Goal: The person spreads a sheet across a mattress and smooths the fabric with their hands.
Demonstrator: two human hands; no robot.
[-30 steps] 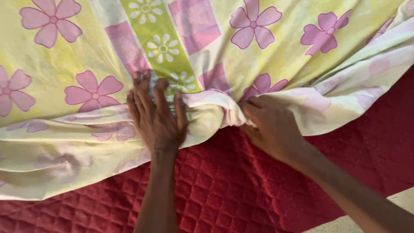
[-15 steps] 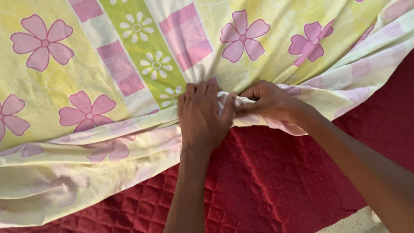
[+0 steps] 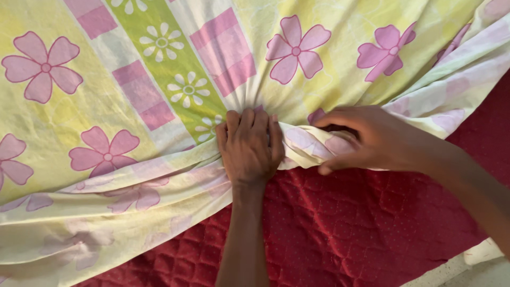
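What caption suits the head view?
Left hand and right hand gather a floral bedsheet over a red quilt.

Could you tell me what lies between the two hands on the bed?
In the head view, a bunched fold of the flowered sheet lies between the left hand and the right hand, over the red quilted cover.

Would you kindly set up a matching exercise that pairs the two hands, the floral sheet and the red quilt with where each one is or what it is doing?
1. left hand
2. right hand
3. floral sheet
4. red quilt

a. lies beneath the sheet, bare near the bottom
b. pinches a fold of the sheet's edge
c. bunched where the hands meet
d. presses knuckles-up on the gathered cloth

Pairs: 1-d, 2-b, 3-c, 4-a
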